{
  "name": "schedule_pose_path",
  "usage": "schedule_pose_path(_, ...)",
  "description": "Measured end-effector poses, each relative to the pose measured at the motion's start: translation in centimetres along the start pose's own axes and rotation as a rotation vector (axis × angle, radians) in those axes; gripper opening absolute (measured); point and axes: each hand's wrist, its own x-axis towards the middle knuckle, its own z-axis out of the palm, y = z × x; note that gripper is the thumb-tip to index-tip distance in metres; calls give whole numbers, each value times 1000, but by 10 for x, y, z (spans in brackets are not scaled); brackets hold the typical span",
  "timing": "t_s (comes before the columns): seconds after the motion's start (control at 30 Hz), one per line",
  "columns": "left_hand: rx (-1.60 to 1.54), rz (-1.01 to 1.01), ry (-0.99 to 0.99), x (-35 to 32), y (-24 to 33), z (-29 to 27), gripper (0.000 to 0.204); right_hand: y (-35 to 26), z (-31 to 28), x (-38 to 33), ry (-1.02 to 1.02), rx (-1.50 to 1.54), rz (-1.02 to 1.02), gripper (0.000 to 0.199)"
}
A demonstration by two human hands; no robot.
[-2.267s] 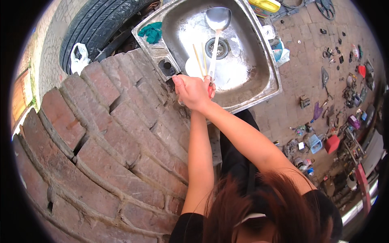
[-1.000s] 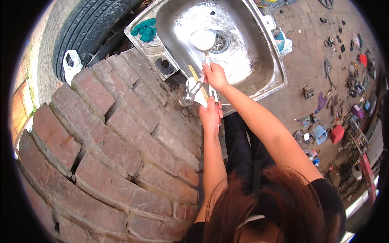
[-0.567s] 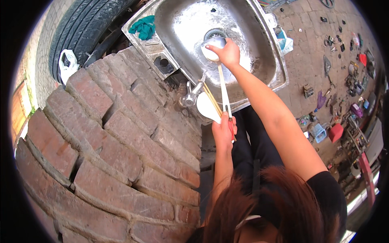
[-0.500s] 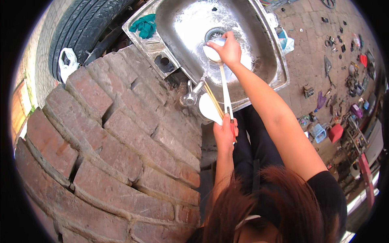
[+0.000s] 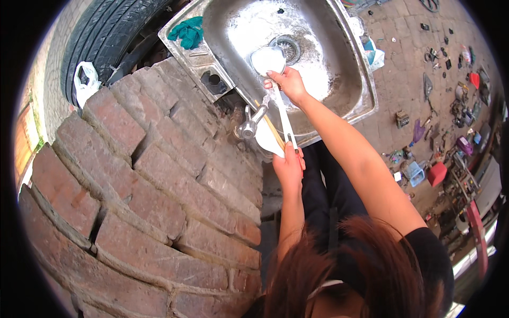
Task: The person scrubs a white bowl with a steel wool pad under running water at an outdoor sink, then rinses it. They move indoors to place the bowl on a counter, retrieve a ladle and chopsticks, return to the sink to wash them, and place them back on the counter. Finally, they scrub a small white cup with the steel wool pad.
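Observation:
Over the steel sink [image 5: 356, 106], a ladle [image 5: 266, 61] with a pale round bowl and a long white handle slants up from my left hand [image 5: 289, 165]. That hand is closed round the end of its handle, together with thin yellowish chopsticks [image 5: 274, 133] and a white flat piece [image 5: 268, 142] like a rice paddle, partly hidden by the tap. My right hand [image 5: 289, 85] pinches the ladle where its bowl meets the handle. Beside the handle, the metal tap [image 5: 251, 125] points into the sink; water seems to run from its spout. The drain [image 5: 288, 50] lies just past the bowl.
A green cloth [image 5: 188, 33] lies on the sink's left ledge. Brick paving [image 5: 154, 175] fills the left, with a tyre [image 5: 106, 37] and a white plastic bag [image 5: 87, 84] behind. Scattered parts, a blue basket [image 5: 415, 173] and a red box [image 5: 438, 174] sit on the right.
The ladle's bowl has swung left, toward the tap side. My right hand has slid from the bowl down to its neck, and my left hand has moved slightly up and left.

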Motion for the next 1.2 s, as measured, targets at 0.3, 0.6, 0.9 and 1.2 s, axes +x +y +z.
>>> schedule_pose_path(0.3, -57, 71, 42, -6, -11, 19, 21, -5, -2, 43, 364, -638, -495, 39)
schedule_pose_path(0.6, -72, 24, -53, -7, -9, 0, 17, -49, 1, 44, 162, -942, -296, 67)
schedule_pose_path(0.9, -69, -32, -174, 14, -4, 1, 21, -16, -1, 18, -149, 110, 99, 46)
schedule_pose_path(1.2, -21, 64, -395, 94, 37, 19, 32, -53, 10, -4, -225, 114, 4, 26)
